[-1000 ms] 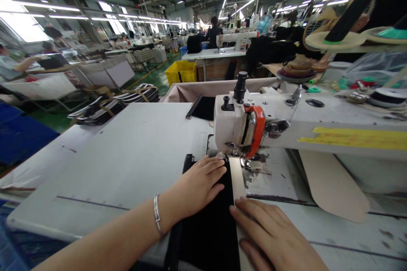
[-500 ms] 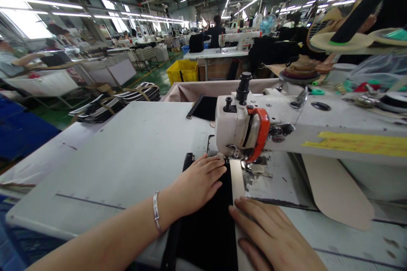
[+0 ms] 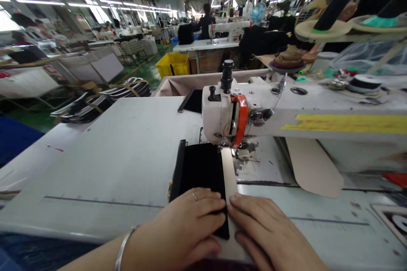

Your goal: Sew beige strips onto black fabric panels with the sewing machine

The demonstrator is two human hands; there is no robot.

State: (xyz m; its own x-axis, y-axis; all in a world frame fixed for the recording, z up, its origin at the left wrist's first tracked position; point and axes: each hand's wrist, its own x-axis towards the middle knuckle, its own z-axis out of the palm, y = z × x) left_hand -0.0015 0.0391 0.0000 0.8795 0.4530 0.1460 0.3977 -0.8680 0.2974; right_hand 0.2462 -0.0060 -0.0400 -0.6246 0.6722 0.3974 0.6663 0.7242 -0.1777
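A black fabric panel with a stiff dark edging along its left side lies flat on the sewing table. Along its right side runs a beige strip, which leads up to the foot of a white sewing machine. My left hand, wearing a ring and a bracelet, rests flat on the near part of the panel, fingers extended. Beside it, my right hand lies with outstretched fingers on the strip's near end. The needle is hard to make out behind the machine head.
Another black panel lies behind the machine head. A rounded beige piece sits under the machine arm. Thread cones stand at upper right, and bundled pieces lie at left. A yellow crate is beyond the table.
My left hand has slid back from beside the machine's foot toward me, next to my right hand. The panel has moved slightly forward, and its near edge now shows. The view has shifted.
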